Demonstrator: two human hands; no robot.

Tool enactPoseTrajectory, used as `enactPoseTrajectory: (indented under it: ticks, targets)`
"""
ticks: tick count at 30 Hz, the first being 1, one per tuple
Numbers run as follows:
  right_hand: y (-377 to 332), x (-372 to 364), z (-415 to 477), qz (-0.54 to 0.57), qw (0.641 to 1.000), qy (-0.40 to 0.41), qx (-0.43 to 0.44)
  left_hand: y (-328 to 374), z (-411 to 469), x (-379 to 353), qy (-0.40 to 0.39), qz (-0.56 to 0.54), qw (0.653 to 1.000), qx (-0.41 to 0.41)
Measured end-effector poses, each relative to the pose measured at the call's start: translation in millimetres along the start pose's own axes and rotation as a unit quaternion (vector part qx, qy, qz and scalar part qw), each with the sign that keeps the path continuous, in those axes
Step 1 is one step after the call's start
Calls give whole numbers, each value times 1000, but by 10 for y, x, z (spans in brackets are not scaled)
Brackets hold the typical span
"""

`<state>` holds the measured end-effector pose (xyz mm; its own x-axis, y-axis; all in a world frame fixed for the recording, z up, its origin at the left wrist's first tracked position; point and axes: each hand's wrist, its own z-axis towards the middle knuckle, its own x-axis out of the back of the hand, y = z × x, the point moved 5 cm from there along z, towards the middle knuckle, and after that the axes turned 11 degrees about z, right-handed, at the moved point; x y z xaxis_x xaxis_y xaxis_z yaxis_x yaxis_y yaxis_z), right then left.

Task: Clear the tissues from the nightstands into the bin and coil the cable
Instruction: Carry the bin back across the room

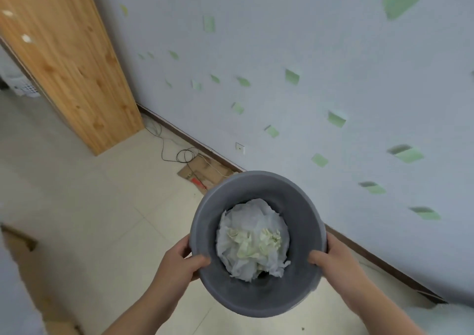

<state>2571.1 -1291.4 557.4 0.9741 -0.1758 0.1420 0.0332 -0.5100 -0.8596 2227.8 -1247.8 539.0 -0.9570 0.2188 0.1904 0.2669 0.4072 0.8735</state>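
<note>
While both hands, left hand [179, 260] and right hand [333, 255], grip the bin [256, 296] rim with curled fingers, crumpled tissues [252, 239] lie inside; the cable [184, 153] seems not yet coiled.

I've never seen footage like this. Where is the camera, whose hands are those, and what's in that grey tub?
There is no machine here. A person wears a camera on the head, looking forward and down, so you see their own arms. The left hand and right hand each grip the rim of a grey bin, thumbs inside. In it lie crumpled tissues. Beyond, near the wall, a thin black cable lies loosely looped on the floor beside flat cardboard.
</note>
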Motion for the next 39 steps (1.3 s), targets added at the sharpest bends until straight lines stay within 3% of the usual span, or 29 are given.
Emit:
enactPoseTrajectory:
  ticks: [8, 14, 19, 24, 30, 39]
  targets:
    - [-982, -502, 2075, -30, 996, -78, 30, 469, 1540, 318, 92, -59, 994, 20]
    - [-1837, -1174, 3441, -74, 979, -186, 27, 881, 2379, 820, 173, -81, 980, 48]
    - [-2781, -2126, 4355, -161, 949, -263, 73, 1073, 2873, 1474, 255, -133, 956, 52]
    - [-3181, -3162, 5102, -215, 926, -296, 91, 902, 3476, 2086, 317, -192, 926, 78]
    - [-3403, -4364, 5912, -253, 911, -319, 58, 763, 4289, 3038, 322, -221, 915, 106]
    - [-4644, -6102, 6765, -261, 893, -353, 100, 1364, 5263, 4833, 342, -220, 911, 64]
